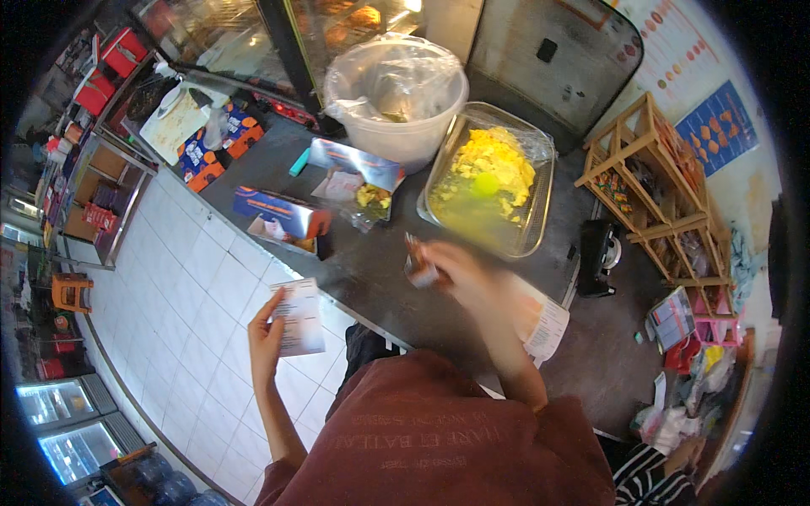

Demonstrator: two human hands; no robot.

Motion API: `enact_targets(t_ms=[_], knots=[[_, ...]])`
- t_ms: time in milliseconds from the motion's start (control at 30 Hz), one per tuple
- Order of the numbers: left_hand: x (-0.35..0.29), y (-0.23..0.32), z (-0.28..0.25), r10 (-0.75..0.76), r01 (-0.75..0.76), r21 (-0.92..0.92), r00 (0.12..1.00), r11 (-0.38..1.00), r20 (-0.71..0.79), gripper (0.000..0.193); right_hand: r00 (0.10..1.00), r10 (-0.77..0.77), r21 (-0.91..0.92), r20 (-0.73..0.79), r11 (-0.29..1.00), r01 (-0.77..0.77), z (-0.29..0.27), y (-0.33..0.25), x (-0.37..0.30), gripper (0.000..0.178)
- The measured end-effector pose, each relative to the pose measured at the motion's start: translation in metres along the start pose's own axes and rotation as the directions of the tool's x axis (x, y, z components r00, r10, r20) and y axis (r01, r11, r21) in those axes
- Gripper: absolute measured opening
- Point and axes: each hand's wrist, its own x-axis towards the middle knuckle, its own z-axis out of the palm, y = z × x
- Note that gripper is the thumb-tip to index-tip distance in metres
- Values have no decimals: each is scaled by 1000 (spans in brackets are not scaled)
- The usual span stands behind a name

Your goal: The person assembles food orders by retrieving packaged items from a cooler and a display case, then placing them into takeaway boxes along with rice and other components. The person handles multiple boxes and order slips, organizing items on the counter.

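My left hand point(267, 331) pinches a white printed paper slip point(301, 317), held out over the floor beside the counter. Over the counter, my right hand point(456, 268) is closed on a small dark sachet point(418, 263); motion blurs it, and I cannot tell whether there is more than one. Left of that hand sit two open boxes: one, with an orange and blue outside point(283, 218), lies nearer me, and the other point(359, 169) has yellow food and a wrapped item in it. Beyond my right hand lies a metal tray point(540, 221) heaped with yellow food point(498, 160), a round green thing on top.
A white bucket point(388, 126) lined with clear plastic stands behind the boxes. Under my right forearm is a printed sheet point(548, 327). A black device point(597, 257) and wooden rack point(650, 177) stand at the right. Another person's striped clothing point(654, 479) shows lower right.
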Motion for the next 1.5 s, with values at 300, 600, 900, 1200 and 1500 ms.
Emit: enact_targets(t_ms=[300, 600, 900, 1200, 1500], knots=[[-5, -7, -127, -49, 28, -73, 953, 997, -298, 55, 960, 273, 38, 52, 961, -276, 80, 59, 66, 28], [60, 67, -99, 221, -145, -260, 930, 955, 293, 67, 998, 25, 204, -54, 979, -14, 129, 71, 87, 43], [103, -75, 158, 173, -603, 235, 539, 762, 824, 88, 824, -328, -596, -462, 803, -14, -73, 109, -33, 19], [106, -82, 168, 199, -711, 538, 669, 452, 717, 115, 809, -232, -669, -540, 701, -245, -12, 137, 55, 30], [106, -80, 167, 169, -682, 511, 671, 524, 722, 110, 647, -447, -759, -618, 555, -341, -3, 118, 51, 23]])
